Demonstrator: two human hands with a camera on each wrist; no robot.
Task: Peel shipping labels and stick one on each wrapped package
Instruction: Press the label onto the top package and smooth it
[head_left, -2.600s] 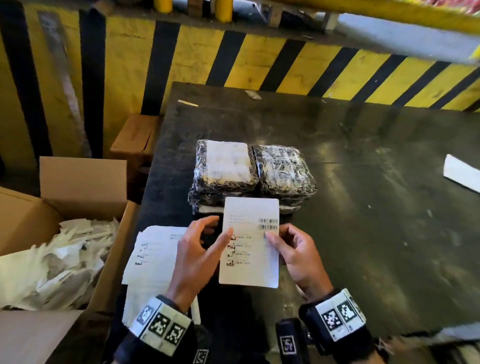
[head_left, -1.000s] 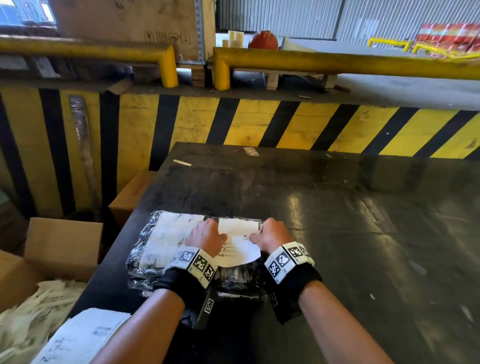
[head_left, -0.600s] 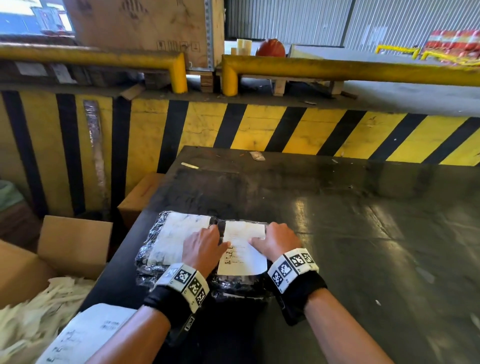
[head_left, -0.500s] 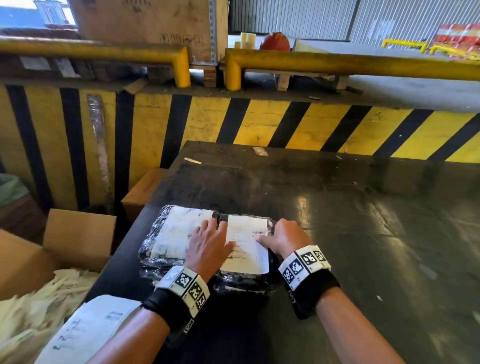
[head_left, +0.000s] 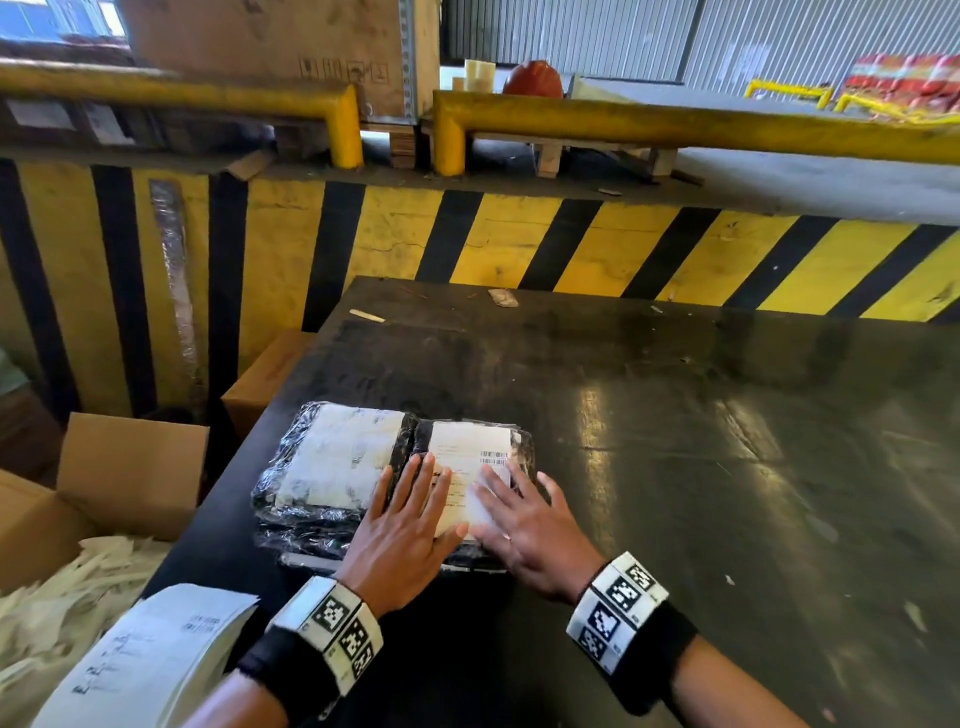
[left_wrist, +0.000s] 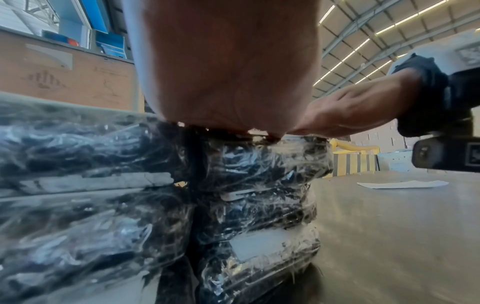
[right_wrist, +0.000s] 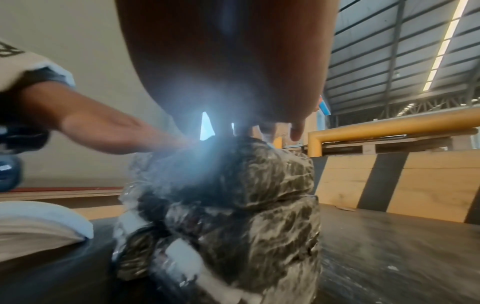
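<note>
Two stacks of black packages wrapped in clear film stand side by side on the dark table (head_left: 675, 467). The left stack (head_left: 311, 499) carries a white label (head_left: 343, 457) on top. A second white label (head_left: 470, 457) with a barcode lies on the right stack (left_wrist: 259, 164) (right_wrist: 233, 195). My left hand (head_left: 410, 514) lies flat on that label's left part, fingers straight. My right hand (head_left: 519, 514) presses flat on its right part, fingers spread. Both palms hide the label's near half.
A pile of label sheets (head_left: 150, 660) lies at the table's near left corner. A cardboard box (head_left: 104, 483) holding peeled backing strips (head_left: 62, 597) stands left of the table. A loose white sheet (left_wrist: 402, 184) lies on the table to the right. A yellow-and-black barrier (head_left: 571, 244) runs behind.
The label went from held in the air to laid on the right stack. Both hands opened from curled fingers to flat palms and slid toward me over the label.
</note>
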